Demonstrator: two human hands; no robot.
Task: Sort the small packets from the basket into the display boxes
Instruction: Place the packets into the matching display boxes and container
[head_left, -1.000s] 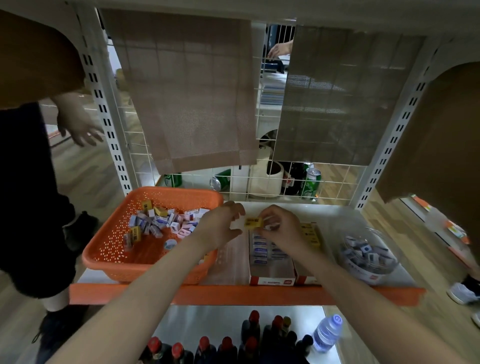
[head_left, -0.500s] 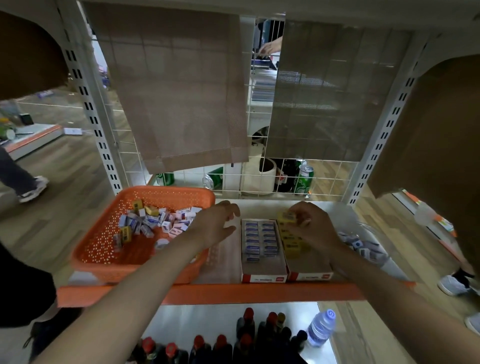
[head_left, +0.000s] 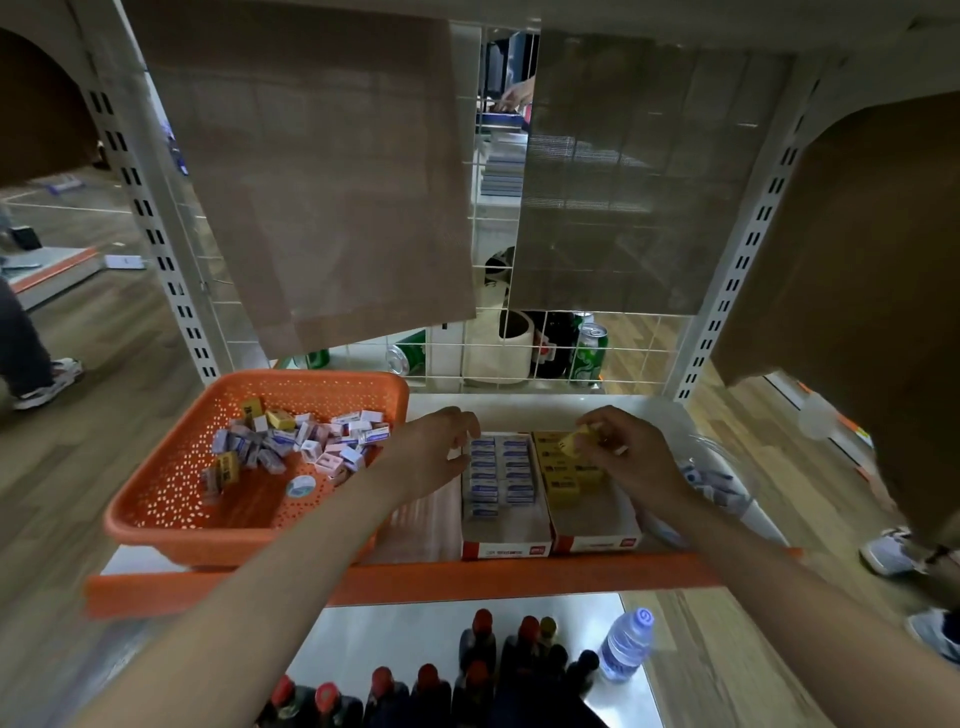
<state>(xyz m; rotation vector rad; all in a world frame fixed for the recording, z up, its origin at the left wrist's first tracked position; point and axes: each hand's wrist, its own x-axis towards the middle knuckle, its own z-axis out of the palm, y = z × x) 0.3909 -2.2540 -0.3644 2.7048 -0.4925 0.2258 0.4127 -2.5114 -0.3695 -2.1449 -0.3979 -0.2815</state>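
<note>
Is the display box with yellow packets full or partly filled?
Partly filled: yellow packets cover only the rear part of the right display box; the front floor is bare.

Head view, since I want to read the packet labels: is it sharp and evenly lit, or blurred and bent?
Head view: the wide lens bows the shelf posts outward. Head view: light is dim, darkest in the top corners. Head view: packets in the basket look soft, print unreadable; the yellow packet in the right hand is blurred too.
</note>
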